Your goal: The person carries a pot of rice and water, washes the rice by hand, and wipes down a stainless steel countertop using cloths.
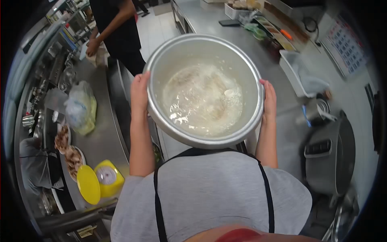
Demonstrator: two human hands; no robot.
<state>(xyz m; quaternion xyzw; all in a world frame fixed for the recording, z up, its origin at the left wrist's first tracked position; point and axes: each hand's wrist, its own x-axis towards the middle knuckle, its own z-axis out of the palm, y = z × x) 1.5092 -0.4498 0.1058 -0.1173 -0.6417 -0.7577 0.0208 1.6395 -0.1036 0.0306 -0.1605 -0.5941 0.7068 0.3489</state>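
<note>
A large round metal pot (201, 142) is held up in front of my chest, one hand at each side. My left hand (140, 92) grips its left rim, thumb near the top edge. On the opposite side my right hand (269, 99) holds the right rim. Inside, cloudy whitish water (201, 99) covers what looks like pale grains at the bottom, with bubbles and light reflections on the surface. The pot's underside is hidden from me.
At left, a steel counter bears a yellow scale (107, 177), plates of meat (73, 159) and a plastic bag (80, 109). A co-worker (121, 32) stands ahead. On the right counter are a white bin (290, 74) and a large dark pot (330, 161).
</note>
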